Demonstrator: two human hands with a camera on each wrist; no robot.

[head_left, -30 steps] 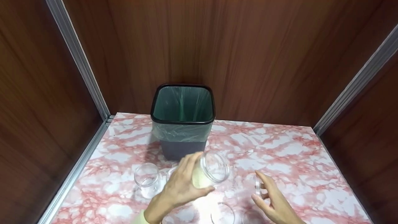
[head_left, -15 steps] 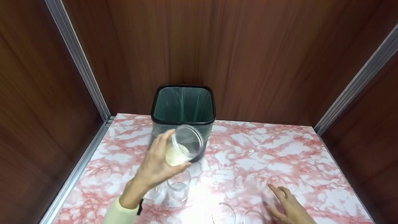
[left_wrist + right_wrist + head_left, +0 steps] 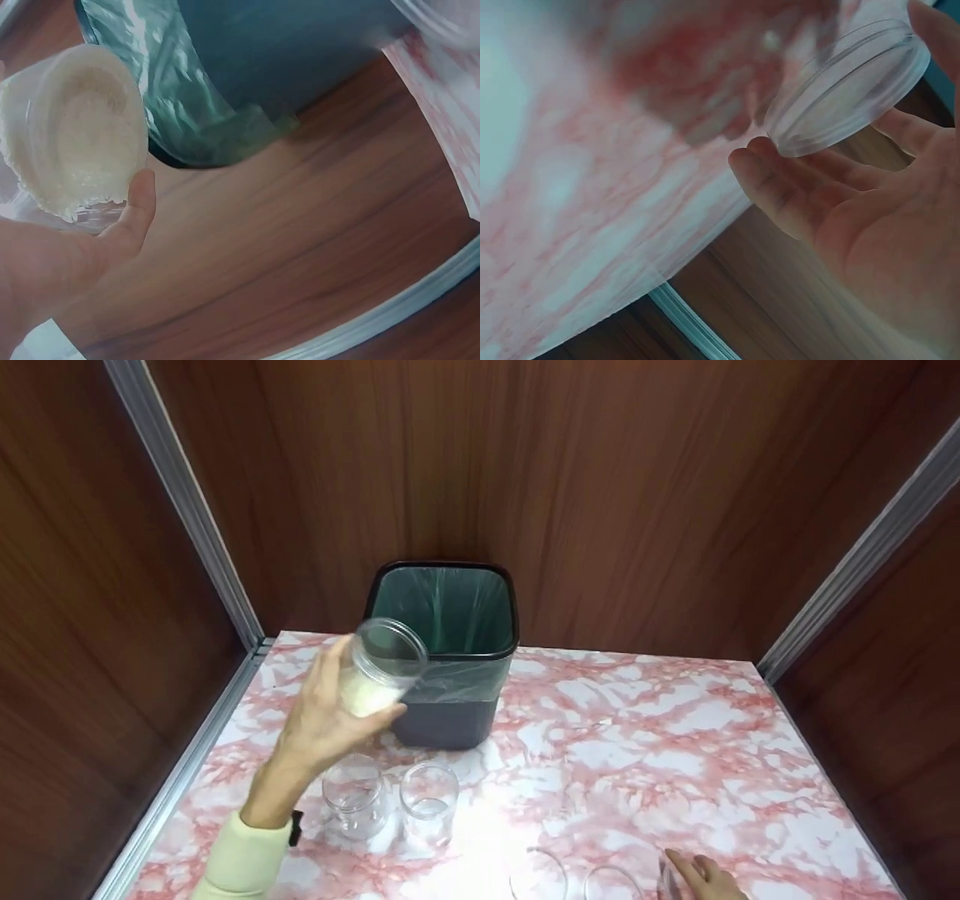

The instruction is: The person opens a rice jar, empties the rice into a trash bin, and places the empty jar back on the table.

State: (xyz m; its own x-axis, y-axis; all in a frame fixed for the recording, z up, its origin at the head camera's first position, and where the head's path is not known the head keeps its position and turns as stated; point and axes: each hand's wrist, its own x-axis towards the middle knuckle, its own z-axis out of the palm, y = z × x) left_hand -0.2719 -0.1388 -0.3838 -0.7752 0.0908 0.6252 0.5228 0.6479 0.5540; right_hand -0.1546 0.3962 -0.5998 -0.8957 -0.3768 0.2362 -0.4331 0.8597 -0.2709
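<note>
My left hand [image 3: 319, 720] grips a clear jar [image 3: 390, 649] tilted on its side, its open mouth at the front left rim of the bin. Pale cream, grainy-looking contents [image 3: 90, 142] lie in the jar; their kind I cannot tell. A lined wastebasket [image 3: 450, 724] stands just beside and behind that hand. Low at the right, my right hand [image 3: 709, 877] holds a clear round lid [image 3: 847, 90] between thumb and fingers; in the head view the frame's bottom edge cuts this hand off.
Two clear open jars [image 3: 356, 802] [image 3: 429, 810] stand upright below the left forearm. Two clear round lids [image 3: 561, 877] [image 3: 613, 870] lie near the front edge. Brown wood panels [image 3: 600, 510] enclose the red-and-white marbled table [image 3: 675, 720] at the back and sides.
My left hand has carried the tilted jar up and left, from over the table to the bin's rim. My right hand has drawn down and right with the lid.
</note>
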